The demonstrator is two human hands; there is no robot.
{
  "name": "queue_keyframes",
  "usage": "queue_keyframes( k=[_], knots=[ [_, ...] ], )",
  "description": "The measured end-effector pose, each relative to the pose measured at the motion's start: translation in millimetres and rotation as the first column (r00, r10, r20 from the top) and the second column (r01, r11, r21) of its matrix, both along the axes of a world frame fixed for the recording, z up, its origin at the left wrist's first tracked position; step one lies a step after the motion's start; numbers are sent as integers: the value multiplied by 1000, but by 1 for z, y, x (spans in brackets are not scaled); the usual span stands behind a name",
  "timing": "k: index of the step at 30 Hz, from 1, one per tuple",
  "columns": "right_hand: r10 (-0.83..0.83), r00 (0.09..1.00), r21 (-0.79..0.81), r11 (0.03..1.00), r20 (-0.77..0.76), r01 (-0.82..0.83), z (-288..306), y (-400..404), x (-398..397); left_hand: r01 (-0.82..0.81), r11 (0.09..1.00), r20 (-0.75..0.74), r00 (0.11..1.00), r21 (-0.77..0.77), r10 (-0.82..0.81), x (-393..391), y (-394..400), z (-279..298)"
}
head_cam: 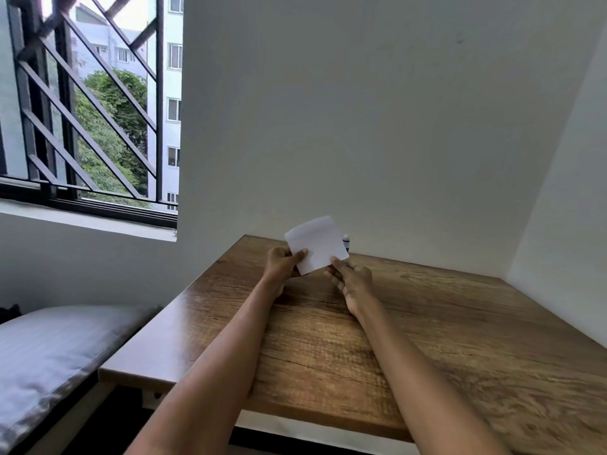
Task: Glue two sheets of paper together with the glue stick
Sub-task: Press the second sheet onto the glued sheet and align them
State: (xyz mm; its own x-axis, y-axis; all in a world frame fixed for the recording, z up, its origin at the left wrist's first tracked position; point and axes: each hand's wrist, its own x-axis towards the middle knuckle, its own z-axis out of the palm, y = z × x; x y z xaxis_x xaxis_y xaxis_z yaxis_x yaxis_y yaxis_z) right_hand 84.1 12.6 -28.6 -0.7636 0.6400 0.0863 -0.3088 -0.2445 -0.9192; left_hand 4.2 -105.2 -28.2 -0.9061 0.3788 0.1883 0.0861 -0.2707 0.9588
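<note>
Mid-frame, left hand (283, 265) and right hand (348, 280) each pinch the paper (317, 244) by its lower edge above the table (460, 323); light, floppy, creases easily, so edge grip best.

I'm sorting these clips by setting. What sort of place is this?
Probably a room in a flat, well above street level. A wooden desk fits into a corner of plain white walls, a cushioned seat or bed sits beside it, and a barred window looks onto apartment blocks and treetops.
</note>
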Motion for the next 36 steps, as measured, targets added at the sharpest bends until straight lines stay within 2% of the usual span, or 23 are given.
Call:
queue_keyframes(
  k=[3, 13, 19, 23, 26, 30, 36],
  knots=[
    [-44, 999, -15, 999, -17, 44, 0, 2, 0, -40, 999, 1, 999, -10, 40, -3, 1, -1],
    [-110, 992, 109, 989, 58, 103, -7, 8, -3, -46, 998, -17, 999, -38, 45, -7, 4, -4],
    [-68, 997, 114, 991, 28, 65, -6, 8, -1, -30, 999, -12, 999, -17, 29, -9, 3, -5],
    [-18, 1000, 149, 989, 16, 15, -3, 9, 5, 14, 999, -23, 1000, -42, -15, -8, 0, -4],
    [-105, 992, 232, 969, 75, 85, -3, 11, 6, 52, 996, -42, 998, -75, -55, -6, 0, -3],
    [-160, 986, 182, 972, 52, 148, -3, 10, 6, 69, 995, -52, 996, -73, -73, -4, 0, -2],
    [-143, 985, 346, 932, 92, 102, -2, 12, 7, 149, 983, -64, 986, -107, -156, 0, -2, -1]
  ],
)
